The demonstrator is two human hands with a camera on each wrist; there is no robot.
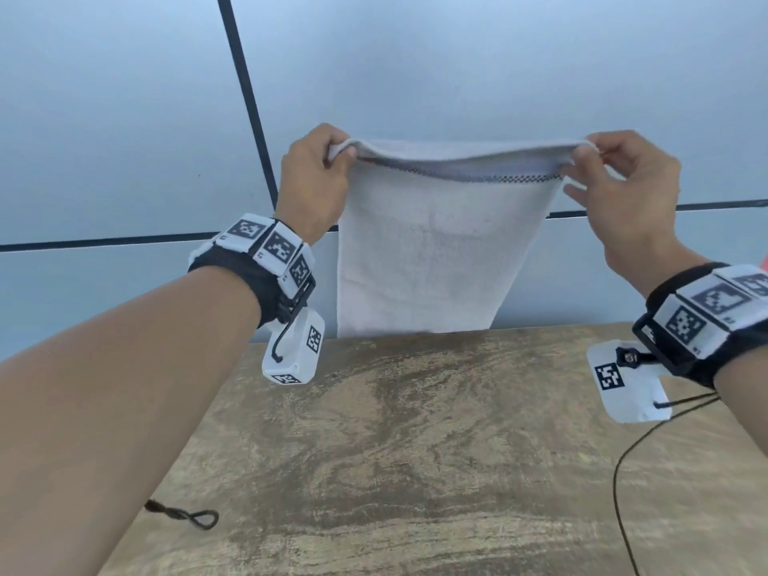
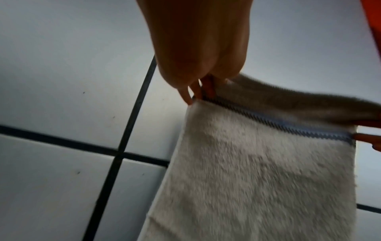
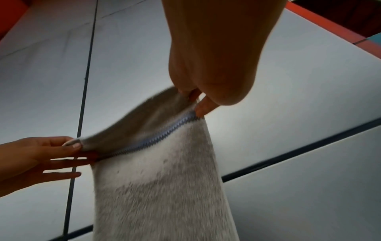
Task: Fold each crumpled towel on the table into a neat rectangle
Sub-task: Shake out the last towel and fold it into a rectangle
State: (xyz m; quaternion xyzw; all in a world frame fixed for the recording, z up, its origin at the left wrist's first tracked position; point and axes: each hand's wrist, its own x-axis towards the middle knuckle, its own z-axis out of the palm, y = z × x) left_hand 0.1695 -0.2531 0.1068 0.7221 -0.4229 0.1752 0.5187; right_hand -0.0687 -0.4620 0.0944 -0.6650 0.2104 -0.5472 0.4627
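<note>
A white terry towel (image 1: 428, 251) with a grey zigzag stripe near its top hem hangs in the air above the far edge of the wooden table (image 1: 415, 451). My left hand (image 1: 340, 153) pinches its top left corner and my right hand (image 1: 582, 153) pinches the top right corner, so the hem is stretched between them. The towel's lower edge reaches about the table's far edge. In the left wrist view the fingers (image 2: 198, 91) pinch the towel (image 2: 257, 179) at the stripe. The right wrist view shows the towel (image 3: 164, 187) hanging from my right fingertips (image 3: 201, 107), with the left hand (image 3: 70, 145) at the other corner.
Behind the table stands a pale tiled wall (image 1: 124, 118) with dark grout lines. A black cord (image 1: 623, 492) trails over the table at the right, and a looped black strap (image 1: 187, 515) lies near the left edge. An orange edge (image 1: 764, 264) shows at far right.
</note>
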